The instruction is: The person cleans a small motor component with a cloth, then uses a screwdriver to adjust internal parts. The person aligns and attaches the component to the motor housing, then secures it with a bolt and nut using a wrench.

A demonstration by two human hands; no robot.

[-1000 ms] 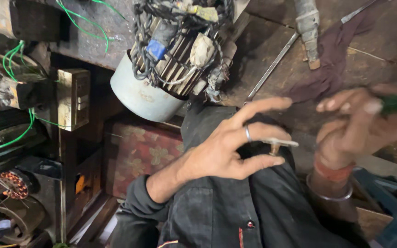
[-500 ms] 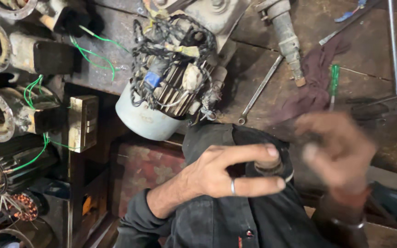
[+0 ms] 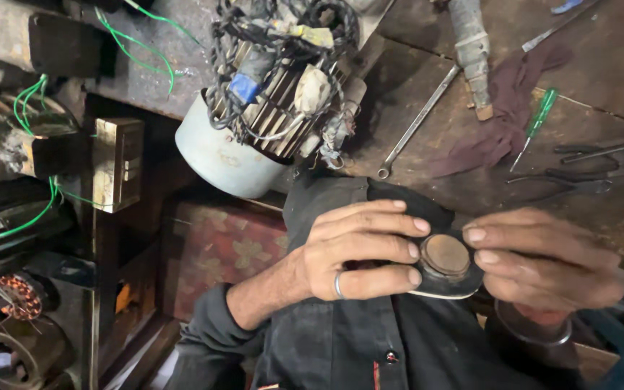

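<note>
Two hands (image 3: 456, 256), one round disc (image 3: 445, 255)

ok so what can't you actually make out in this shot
- Head view: underside of the round disc part, covered by the fingers of left hand and right hand.
- Right wrist, cut off by the bottom edge.
- Motor: top cropped by the frame edge.
- Stator windings, far left: too dark and small.

Disc (image 3: 445, 255): dull brown metal, matt. Spanner (image 3: 417, 123): bare steel, slight sheen. Screwdriver (image 3: 536, 124) handle: glossy green plastic. Rag (image 3: 500, 108): cloth.
</note>
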